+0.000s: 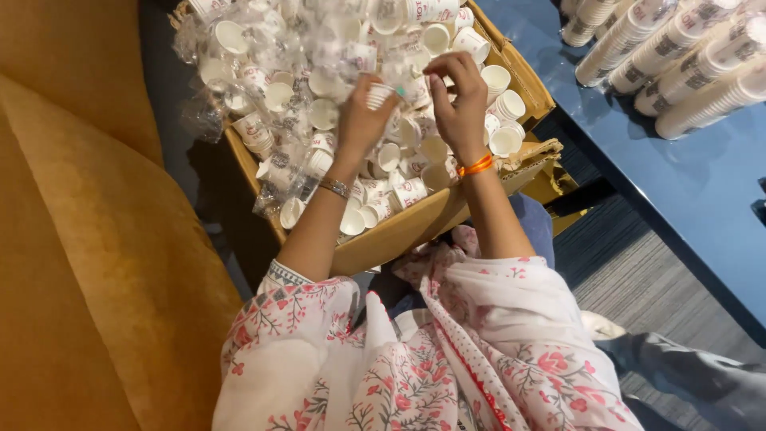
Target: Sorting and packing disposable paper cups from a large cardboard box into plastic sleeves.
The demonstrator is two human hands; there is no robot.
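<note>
Both hands work over an open cardboard box (415, 227) resting on the person's lap, tilted toward the body so its contents stay within reach. The box is heaped with small white paper cups (415, 187), many loose, others in crumpled clear plastic wrapping (279, 48).

Left hand (361, 120): fingers curled around a short nested stack of cups (378, 96), held just above the heap; a metal bracelet (336, 188) sits on the wrist.

Right hand (461, 108): raised beside the left, thumb and forefinger pressed together at the tips. Whether they pinch a cup rim or a scrap of film, I cannot tell. An orange band (476, 166) circles this wrist.

To the right, on a blue bench (686, 191), long nested cup stacks (678, 48) lie side by side, well apart from the box. A mustard-yellow seat (80, 239) fills the left of the view.
</note>
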